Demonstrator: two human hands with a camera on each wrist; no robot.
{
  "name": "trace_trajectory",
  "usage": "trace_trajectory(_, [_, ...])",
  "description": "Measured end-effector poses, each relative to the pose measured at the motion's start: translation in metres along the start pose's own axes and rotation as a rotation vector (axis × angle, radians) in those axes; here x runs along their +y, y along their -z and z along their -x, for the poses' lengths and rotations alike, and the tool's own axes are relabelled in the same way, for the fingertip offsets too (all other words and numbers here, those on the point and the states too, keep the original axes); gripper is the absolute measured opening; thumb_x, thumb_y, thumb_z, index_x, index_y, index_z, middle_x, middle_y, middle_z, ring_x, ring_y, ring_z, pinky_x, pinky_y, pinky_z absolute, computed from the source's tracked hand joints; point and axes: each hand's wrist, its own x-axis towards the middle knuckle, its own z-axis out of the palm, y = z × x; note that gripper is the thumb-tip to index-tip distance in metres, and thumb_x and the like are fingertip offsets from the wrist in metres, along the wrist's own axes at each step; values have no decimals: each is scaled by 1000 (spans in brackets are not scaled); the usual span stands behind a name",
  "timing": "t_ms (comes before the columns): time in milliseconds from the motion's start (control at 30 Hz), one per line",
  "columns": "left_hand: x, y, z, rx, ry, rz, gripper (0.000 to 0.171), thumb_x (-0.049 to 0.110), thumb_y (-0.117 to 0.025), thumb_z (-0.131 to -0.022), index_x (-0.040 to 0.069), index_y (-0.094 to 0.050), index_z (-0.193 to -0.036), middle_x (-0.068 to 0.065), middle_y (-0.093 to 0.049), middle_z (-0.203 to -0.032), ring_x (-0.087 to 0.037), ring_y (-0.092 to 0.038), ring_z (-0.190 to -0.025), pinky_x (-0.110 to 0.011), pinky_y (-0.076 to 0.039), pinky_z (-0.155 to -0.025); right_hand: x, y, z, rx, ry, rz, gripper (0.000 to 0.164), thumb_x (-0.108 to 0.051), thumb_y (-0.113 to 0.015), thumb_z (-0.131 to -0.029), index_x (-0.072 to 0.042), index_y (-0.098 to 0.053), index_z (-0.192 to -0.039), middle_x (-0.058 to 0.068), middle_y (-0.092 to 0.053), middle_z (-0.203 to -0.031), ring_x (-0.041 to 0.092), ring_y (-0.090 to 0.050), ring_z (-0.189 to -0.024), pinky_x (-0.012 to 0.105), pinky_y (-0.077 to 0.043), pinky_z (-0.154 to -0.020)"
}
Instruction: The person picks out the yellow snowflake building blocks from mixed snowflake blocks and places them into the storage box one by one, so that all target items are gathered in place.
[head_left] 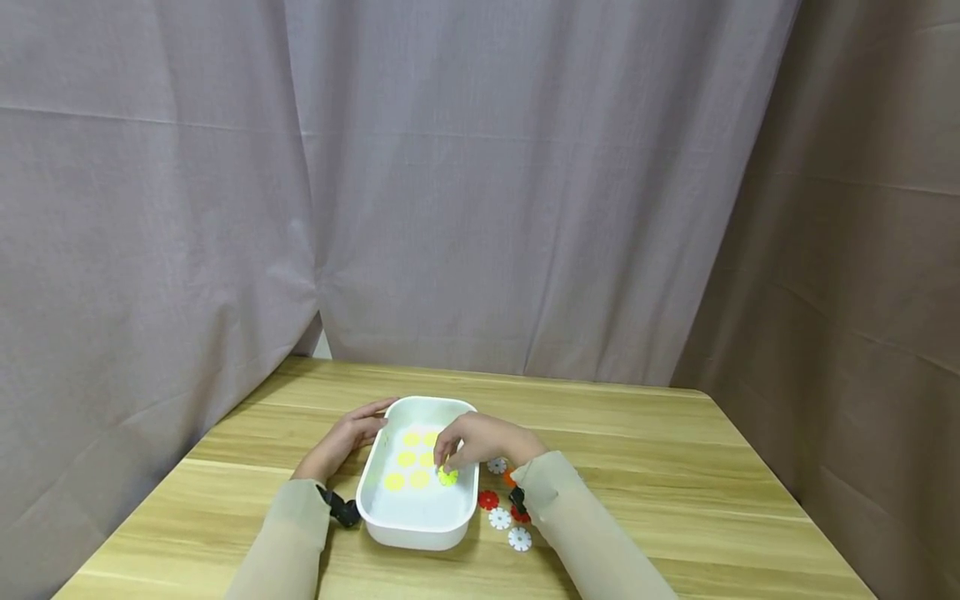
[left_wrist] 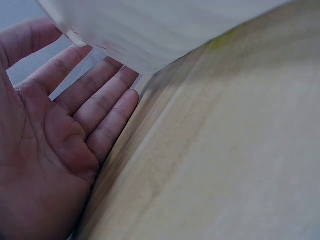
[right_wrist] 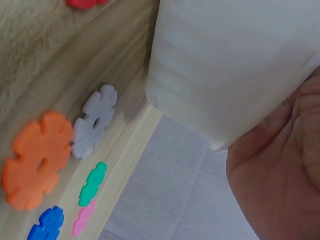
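Note:
A white rectangular tub (head_left: 416, 538) stands on the wooden table. Along its left side lies my left hand (head_left: 352, 436), fingers straight, with the fingertips right at the tub wall in the left wrist view. My right hand (head_left: 483, 437) reaches over the right rim into the tub, its thumb and fingers pinching a bright yellow snowflake disc (head_left: 447, 477). Several paler yellow discs (head_left: 418, 479) are spread in rows over the tub floor. In the right wrist view, the tub wall hides those fingertips.
Right of the tub lie white discs (head_left: 520, 539), red discs (head_left: 488, 500) and an orange disc (right_wrist: 38, 162), partly under the right forearm. Green (right_wrist: 93, 184), pink (right_wrist: 83, 218) and blue discs (right_wrist: 46, 225) lie farther on. A grey curtain (head_left: 480, 208) hangs behind the table.

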Motion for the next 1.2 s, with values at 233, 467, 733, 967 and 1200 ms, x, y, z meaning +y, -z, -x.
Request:
trace_trajectory(233, [-1,1,0,-4,-7,-6,51,22,-57,-100,17,-50,-150,-13,-49,-150,-28,-51,-133,-38,-44,-108,0,-1,-1,9,-2,-19,7,-18,-78,-89,-25,-78,-90,-15,-72,-88,0,-63,-85,19,-53,-77])
trace_trajectory(467, [-1,2,2,1,-5,-11,49,22,-55,-101,19,-50,-150,-12,-51,-148,-26,-53,-131,-37,-45,-107,4,-2,-1,32,32,-65,6,-19,-76,-91,-25,-78,-92,-19,-70,-87,0,-64,-86,20,-53,-79])
trace_trajectory(733, [-2,2,3,4,16,-1,49,23,-56,-101,22,-52,-149,-8,-51,-149,-24,-52,-132,-39,-43,-109,7,3,2,93,103,-111,9,-17,-75,-92,-14,-77,-100,-11,-72,-95,2,-64,-89,22,-54,-82])
trace_trajectory(967, [-2,1,3,6,14,-8,49,24,-56,-100,23,-52,-148,-6,-51,-149,-24,-52,-132,-41,-42,-110,9,15,16,144,101,-148,11,-18,-73,-93,-13,-76,-102,-14,-71,-98,5,-65,-95,25,-55,-87])
trace_trajectory(1200, [-1,1,3,15,14,-7,51,25,-59,-99,22,-52,-149,-6,-50,-150,-23,-52,-133,-40,-41,-111,19,28,46,211,78,-197,15,-23,-71,-95,-14,-75,-106,-9,-72,-103,10,-66,-100,35,-54,-92])
